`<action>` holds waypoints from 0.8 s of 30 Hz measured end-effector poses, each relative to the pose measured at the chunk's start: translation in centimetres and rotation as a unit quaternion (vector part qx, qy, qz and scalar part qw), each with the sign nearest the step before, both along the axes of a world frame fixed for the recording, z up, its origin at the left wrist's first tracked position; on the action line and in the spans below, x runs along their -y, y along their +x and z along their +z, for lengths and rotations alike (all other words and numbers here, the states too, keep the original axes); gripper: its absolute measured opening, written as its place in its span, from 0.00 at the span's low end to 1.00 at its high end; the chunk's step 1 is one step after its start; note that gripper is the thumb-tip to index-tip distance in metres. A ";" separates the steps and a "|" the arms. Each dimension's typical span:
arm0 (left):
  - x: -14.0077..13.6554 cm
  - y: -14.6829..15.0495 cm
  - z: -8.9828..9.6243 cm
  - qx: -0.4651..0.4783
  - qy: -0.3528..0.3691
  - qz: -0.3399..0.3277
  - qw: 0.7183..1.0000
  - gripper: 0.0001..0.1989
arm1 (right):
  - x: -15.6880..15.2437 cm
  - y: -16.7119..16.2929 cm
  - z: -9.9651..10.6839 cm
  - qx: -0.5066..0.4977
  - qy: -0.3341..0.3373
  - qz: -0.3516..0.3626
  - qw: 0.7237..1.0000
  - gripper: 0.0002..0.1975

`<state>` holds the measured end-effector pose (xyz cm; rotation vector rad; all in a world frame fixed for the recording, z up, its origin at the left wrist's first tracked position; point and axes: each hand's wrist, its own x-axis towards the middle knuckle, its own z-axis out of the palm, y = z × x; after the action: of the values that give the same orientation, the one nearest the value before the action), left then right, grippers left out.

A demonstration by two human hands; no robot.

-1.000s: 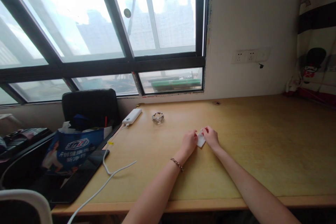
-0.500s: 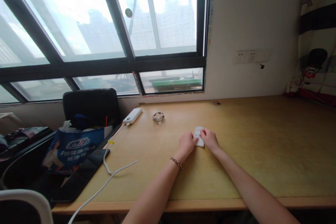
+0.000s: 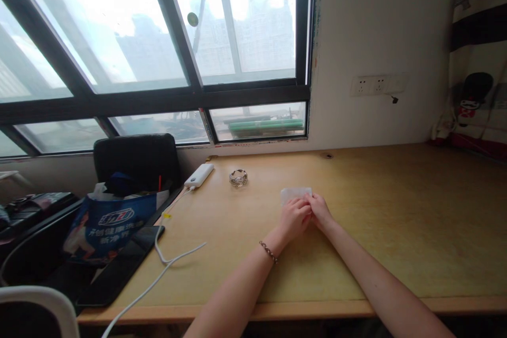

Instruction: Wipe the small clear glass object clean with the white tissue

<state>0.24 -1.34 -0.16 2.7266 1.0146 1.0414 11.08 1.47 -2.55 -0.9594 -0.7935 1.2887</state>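
Observation:
A white folded tissue (image 3: 295,193) lies over the middle of the wooden table, wider than it is deep. My right hand (image 3: 319,210) pinches it at its right end. Against its near side, my left hand (image 3: 295,216) is closed with bent fingers, reaching across to touch the right fingers. Part of the tissue is hidden behind the left hand. A beaded bracelet (image 3: 269,252) circles my left wrist. Farther back on the left stands a silver openwork ring-shaped band (image 3: 238,178), apart from both hands.
Near the table's left edge lies a white power bank (image 3: 198,175) with a white cable (image 3: 157,273) trailing over the front edge. Left of the table are a black chair (image 3: 137,161) and a blue bag (image 3: 113,227). The wooden table (image 3: 412,222) meets a wall behind.
The tissue has gone from a narrow upright rectangle to a wider one lying crosswise. My left hand has moved right, over its near side, and now meets the right hand.

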 end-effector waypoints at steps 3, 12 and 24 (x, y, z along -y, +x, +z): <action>0.0 0.1 -0.1 0.061 -0.027 -0.032 0.997 0.08 | -0.2 0.5 0.1 -0.013 -0.012 -0.051 0.999 0.12; -3.0 -0.8 -1.3 0.483 -0.415 0.018 0.770 0.23 | -0.1 0.9 1.3 -0.112 -0.009 -0.044 0.993 0.09; -3.8 -1.3 -2.4 0.540 -0.452 0.033 0.710 0.16 | 0.6 0.9 1.2 -0.082 -0.041 0.046 0.995 0.13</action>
<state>-1.09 2.49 -2.56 0.9845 0.9340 1.3249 11.98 0.91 -1.39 -0.8762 -0.6678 1.4692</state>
